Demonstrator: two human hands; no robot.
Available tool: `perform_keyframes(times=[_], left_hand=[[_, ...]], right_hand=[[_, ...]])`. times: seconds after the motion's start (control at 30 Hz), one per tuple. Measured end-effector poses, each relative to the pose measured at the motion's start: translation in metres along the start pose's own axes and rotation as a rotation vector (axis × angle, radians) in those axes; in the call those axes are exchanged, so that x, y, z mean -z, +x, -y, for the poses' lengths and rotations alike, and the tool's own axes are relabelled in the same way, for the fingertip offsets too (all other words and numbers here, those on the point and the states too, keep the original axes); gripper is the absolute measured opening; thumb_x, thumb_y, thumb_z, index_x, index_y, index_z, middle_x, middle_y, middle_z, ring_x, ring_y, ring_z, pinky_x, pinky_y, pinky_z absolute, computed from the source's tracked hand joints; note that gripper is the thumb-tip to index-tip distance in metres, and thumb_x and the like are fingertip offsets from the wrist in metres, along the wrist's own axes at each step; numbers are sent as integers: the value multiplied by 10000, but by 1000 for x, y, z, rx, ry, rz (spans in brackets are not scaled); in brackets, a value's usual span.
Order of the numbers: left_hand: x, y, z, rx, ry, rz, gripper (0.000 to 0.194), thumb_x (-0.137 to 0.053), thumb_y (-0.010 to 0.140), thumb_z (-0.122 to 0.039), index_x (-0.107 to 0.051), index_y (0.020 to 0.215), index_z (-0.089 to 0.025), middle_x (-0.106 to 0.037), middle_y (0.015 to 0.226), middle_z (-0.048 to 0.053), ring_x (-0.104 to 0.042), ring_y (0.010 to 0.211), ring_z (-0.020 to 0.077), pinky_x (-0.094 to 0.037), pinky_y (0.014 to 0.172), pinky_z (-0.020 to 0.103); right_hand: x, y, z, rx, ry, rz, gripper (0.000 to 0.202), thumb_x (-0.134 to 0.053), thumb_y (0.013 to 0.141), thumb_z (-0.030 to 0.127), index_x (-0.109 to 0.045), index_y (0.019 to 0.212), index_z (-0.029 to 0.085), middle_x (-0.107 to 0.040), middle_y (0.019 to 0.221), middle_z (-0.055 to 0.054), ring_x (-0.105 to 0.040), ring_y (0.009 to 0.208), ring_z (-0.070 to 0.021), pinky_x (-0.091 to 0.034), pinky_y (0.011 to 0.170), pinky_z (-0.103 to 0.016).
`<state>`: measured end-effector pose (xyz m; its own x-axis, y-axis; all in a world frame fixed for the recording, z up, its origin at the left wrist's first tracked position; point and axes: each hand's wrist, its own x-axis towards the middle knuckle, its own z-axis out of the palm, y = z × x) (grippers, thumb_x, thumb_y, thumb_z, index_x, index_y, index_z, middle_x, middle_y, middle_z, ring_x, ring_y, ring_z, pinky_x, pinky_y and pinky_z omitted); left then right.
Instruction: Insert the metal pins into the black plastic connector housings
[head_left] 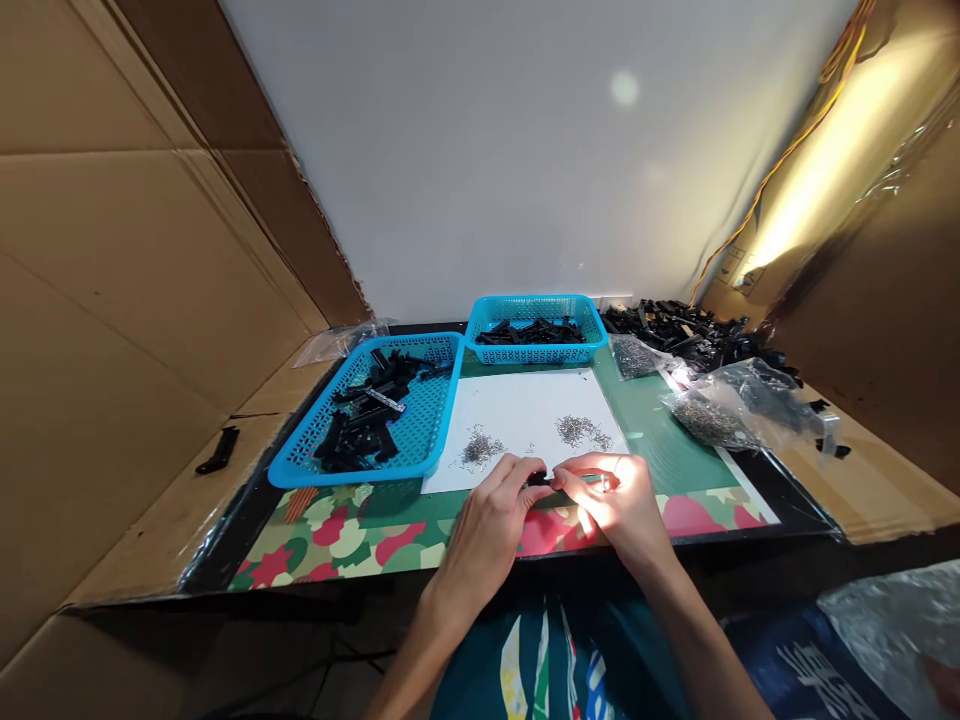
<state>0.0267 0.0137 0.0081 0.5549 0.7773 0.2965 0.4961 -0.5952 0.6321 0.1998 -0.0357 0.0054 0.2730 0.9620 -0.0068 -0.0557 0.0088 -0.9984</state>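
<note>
Both hands meet at the near edge of the white sheet on the table. The left hand and the right hand are pinched together on a small black part, held between their fingertips right at the front edge of the paper. It's too small to make out what the part actually is.

On the paper just behind the hands there are two little heaps of tiny metal bits, a left heap and a right heap, lying near each other but apart.

To the left, a blue basket sits tilted on the table's edge with a jumble of black plastic pieces inside. A second blue basket stands behind the paper against the wall, also with black pieces in it.

Off to the right: a loose pile of more black parts, plus a couple of clear plastic bags with grey metal stuff in them.

One stray black piece lies on the cardboard well to the left of everything. The table's front strip has a colourful camouflage-style mat.
</note>
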Motion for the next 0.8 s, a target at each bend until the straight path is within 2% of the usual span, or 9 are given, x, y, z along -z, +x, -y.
perform_keyframes(times=[0.1,0.13,0.27,0.37,0.43,0.53,0.7,0.8], left_hand=[[0,-2,2,82,-80,12,29,-577,1028,-275,-589,1025,-248,-676,850,-28,-647,725,162,-457,666,259],[-1,-3,3,96,-102,-3,52,-604,1014,-286,-579,994,-245,-657,796,-43,-625,674,151,-445,640,251],[-3,-7,7,21,-168,-134,89,-671,957,-236,-600,903,-230,-639,736,-47,-613,636,129,-455,628,227],[-2,-10,8,-77,-189,-217,88,-694,927,-172,-627,917,-228,-686,777,-28,-661,674,135,-493,647,223],[0,-11,7,-153,-188,-253,120,-687,923,-129,-623,914,-229,-724,836,-11,-697,730,143,-518,674,222],[4,-10,4,-230,-140,-305,173,-650,918,-60,-614,911,-229,-755,908,10,-720,805,153,-537,717,226],[9,-7,-2,-272,-59,-307,212,-602,918,-13,-625,931,-223,-734,848,7,-684,729,139,-530,693,230],[10,-6,-4,-290,-47,-302,180,-603,939,-45,-630,936,-222,-731,843,15,-692,738,147,-536,698,242]], right_hand=[[2,-2,2,-2,21,54,252,-819,778,385,-788,798,136,-696,598,-47,-574,365,-159,-427,365,-268],[3,-2,3,-9,25,63,250,-818,782,387,-781,799,140,-701,610,-49,-600,374,-174,-439,369,-273],[4,-8,7,-3,-9,92,250,-787,837,404,-774,837,154,-695,628,-42,-592,386,-172,-429,388,-282],[4,-11,10,168,-125,51,205,-753,882,360,-789,790,180,-688,708,-42,-574,513,-148,-422,472,-278],[5,-13,11,302,-223,9,179,-747,888,308,-801,758,197,-619,697,-21,-533,579,-141,-397,511,-273],[7,-16,13,436,-353,16,131,-730,894,231,-825,808,205,-505,644,15,-438,547,-116,-331,498,-269],[11,-19,14,694,-506,10,190,-651,915,133,-833,884,178,-507,614,11,-425,539,-119,-328,508,-273],[10,-20,16,739,-563,16,258,-602,913,103,-813,794,190,-494,614,2,-419,540,-121,-328,502,-268]])
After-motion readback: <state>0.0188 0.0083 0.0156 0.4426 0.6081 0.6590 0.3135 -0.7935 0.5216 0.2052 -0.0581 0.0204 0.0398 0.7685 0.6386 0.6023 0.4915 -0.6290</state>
